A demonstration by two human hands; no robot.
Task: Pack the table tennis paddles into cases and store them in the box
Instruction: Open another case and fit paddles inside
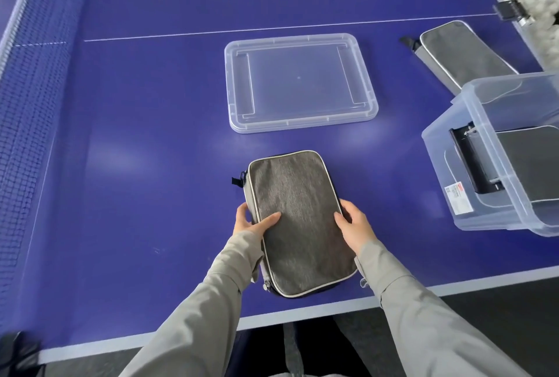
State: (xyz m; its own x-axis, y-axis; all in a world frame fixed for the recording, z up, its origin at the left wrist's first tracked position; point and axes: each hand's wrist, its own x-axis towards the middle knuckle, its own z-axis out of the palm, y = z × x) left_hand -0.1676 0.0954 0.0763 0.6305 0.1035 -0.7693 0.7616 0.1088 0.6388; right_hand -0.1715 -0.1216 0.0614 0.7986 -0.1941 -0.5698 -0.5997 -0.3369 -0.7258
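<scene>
Grey case point(298, 219) on the table point(151, 134) between left hand point(251, 221) and right hand point(355, 224), both gripping its edges, thumbs on top, clear lid point(299, 83) beyond them, open box point(441, 171) to their right, second case point(465, 53) behind it.

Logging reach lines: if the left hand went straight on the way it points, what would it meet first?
The left hand grips the grey case, so that comes first; past it, probably the clear lid, depth unclear.
</scene>
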